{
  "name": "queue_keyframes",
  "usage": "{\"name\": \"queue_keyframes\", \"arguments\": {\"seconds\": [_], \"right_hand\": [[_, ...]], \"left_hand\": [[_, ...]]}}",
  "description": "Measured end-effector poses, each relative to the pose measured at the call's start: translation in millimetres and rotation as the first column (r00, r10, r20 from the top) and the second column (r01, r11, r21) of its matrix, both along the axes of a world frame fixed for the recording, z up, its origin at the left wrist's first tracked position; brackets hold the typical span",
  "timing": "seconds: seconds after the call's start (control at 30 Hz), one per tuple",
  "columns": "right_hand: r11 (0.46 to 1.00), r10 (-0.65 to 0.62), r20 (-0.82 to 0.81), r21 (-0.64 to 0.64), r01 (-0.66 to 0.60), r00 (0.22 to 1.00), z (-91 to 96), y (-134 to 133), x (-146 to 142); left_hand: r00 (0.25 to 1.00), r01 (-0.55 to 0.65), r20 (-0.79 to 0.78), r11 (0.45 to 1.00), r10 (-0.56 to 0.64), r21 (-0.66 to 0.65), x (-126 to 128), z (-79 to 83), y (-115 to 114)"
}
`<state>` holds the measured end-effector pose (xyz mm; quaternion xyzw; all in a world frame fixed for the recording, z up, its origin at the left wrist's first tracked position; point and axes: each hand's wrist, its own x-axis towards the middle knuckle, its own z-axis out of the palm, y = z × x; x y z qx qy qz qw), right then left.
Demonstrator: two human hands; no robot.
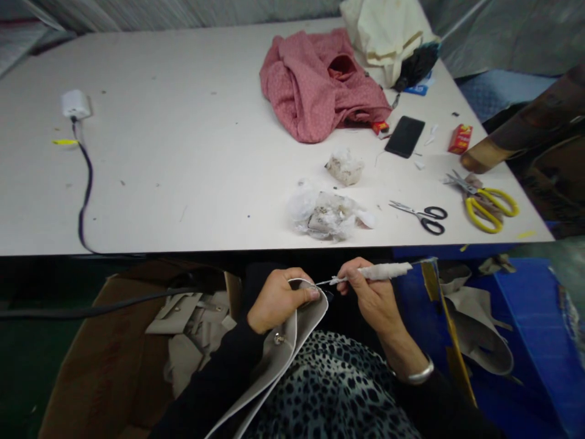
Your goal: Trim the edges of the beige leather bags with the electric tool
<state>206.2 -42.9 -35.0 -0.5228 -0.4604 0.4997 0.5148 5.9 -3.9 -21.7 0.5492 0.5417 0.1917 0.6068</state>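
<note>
My left hand (278, 299) is closed, pinching the curved edge of a beige leather piece (292, 341) that lies across my lap. My right hand (370, 292) is closed round a thin tool with a white-wrapped handle (386, 272). The tool's tip touches the edge of the leather just beside my left thumb. A small metal stud shows on the leather below my left hand. Both hands work below the front edge of the white table (183, 152).
On the table lie black-handled scissors (423, 216), yellow-handled scissors (484, 204), a black phone (404, 136), a red box (459, 138), crumpled plastic bags (326, 213), pink cloth (320, 85), a white charger with cable (75, 105). A cardboard box with beige pieces (183, 329) stands left, a blue bin (516, 341) right.
</note>
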Motion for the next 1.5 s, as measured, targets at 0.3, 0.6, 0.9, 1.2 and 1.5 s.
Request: {"name": "queue_keyframes", "arguments": {"seconds": [0.3, 0.6, 0.9, 1.2, 1.5], "right_hand": [[0.998, 0.069, 0.100, 0.007, -0.070, 0.993, -5.2, -10, 2], [0.955, 0.217, 0.361, 0.112, -0.273, 0.907, 12.3, 4, 7], [0.989, 0.148, 0.051, 0.010, -0.148, 0.988, -5.8, 1, -8], [0.925, -0.354, 0.034, 0.159, 0.345, 0.934, -4.4, 22, -3], [0.917, -0.331, 0.270, 0.318, 0.241, 0.904, -9.9, 60, 6]], "left_hand": [[0.999, 0.045, -0.012, 0.999, -0.044, 0.008, 5, 5.0, -5], [0.978, 0.203, -0.054, 0.977, -0.200, 0.064, 8, 9.9, -6], [0.981, 0.194, -0.024, 0.981, -0.194, 0.005, -2, -7.3, 1], [0.966, -0.166, 0.165, 0.968, 0.198, -0.188, -15, -12.7, 0], [0.930, -0.212, 0.245, 0.944, 0.275, -0.254, -29, -14.0, 3]]}}
